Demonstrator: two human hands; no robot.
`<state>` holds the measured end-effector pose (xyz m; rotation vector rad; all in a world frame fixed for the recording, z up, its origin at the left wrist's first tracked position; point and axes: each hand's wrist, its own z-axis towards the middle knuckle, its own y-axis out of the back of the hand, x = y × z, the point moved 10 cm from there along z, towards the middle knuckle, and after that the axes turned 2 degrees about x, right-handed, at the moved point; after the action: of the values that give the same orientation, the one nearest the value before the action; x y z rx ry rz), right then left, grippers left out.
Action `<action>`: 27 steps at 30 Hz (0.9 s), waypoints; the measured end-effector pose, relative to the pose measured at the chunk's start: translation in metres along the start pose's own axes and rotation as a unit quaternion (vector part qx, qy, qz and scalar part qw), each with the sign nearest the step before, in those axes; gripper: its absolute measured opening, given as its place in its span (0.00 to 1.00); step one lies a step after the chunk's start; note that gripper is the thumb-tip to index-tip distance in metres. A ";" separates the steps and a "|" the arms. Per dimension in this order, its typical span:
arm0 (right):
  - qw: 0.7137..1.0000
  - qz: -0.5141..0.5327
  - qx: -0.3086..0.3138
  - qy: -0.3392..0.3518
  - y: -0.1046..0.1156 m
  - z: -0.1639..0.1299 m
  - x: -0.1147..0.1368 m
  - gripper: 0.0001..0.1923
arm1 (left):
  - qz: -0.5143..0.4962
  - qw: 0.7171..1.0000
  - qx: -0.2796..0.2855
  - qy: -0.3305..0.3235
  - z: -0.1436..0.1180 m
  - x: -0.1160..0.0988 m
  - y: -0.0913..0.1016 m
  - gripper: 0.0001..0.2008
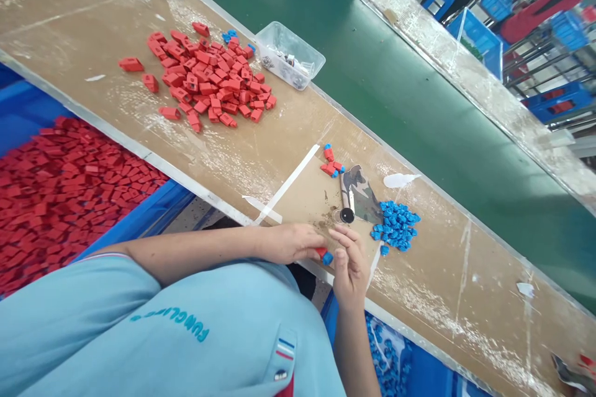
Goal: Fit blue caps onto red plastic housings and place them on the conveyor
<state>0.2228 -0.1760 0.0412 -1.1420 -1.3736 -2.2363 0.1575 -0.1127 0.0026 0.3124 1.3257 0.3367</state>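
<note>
Pinching a small red piece [321,252] with a blue cap [328,258] between them, the left hand [291,243] and right hand [349,263] meet at the bench's near edge, both clenched on it. It looks light, rigid and small, best held by its flat sides. Loose blue caps [395,226] lie at two o'clock; a red pile [209,80] sits at eleven o'clock.

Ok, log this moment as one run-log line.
left hand: pinching red part | right hand: fingers at blue cap | near: blue caps pile, red parts pile, clear tray
</note>
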 end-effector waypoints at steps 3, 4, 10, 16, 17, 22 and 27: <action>0.999 0.011 0.008 0.048 -0.012 -0.003 0.022 0.27 | -0.065 0.998 0.023 -0.006 0.001 -0.008 -0.016 0.11; 0.998 0.019 0.017 0.056 -0.017 -0.004 0.026 0.27 | -0.088 0.996 0.029 -0.007 0.001 -0.010 -0.020 0.11; 0.996 0.040 0.065 0.049 -0.035 -0.010 0.028 0.27 | -0.135 0.989 0.053 -0.029 -0.003 -0.016 -0.028 0.12; 0.993 0.081 0.068 0.058 -0.028 -0.008 0.016 0.32 | -0.057 0.995 0.074 -0.046 0.004 -0.020 -0.017 0.10; 0.994 0.087 0.039 0.047 -0.017 -0.007 0.006 0.33 | -0.024 0.997 0.067 -0.025 0.010 -0.014 -0.008 0.09; 0.962 -0.068 -0.189 -0.186 0.074 -0.028 -0.089 0.24 | 0.150 0.958 -0.056 0.236 0.033 0.044 0.067 0.09; 0.919 -0.204 -0.129 -0.312 0.104 -0.035 -0.161 0.24 | 0.184 0.923 -0.108 0.319 0.036 0.064 0.106 0.09</action>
<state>0.3715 -0.2841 -0.0215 -1.9476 -1.7057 -2.5082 0.1990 0.0094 -0.0030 0.2737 1.8484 0.9564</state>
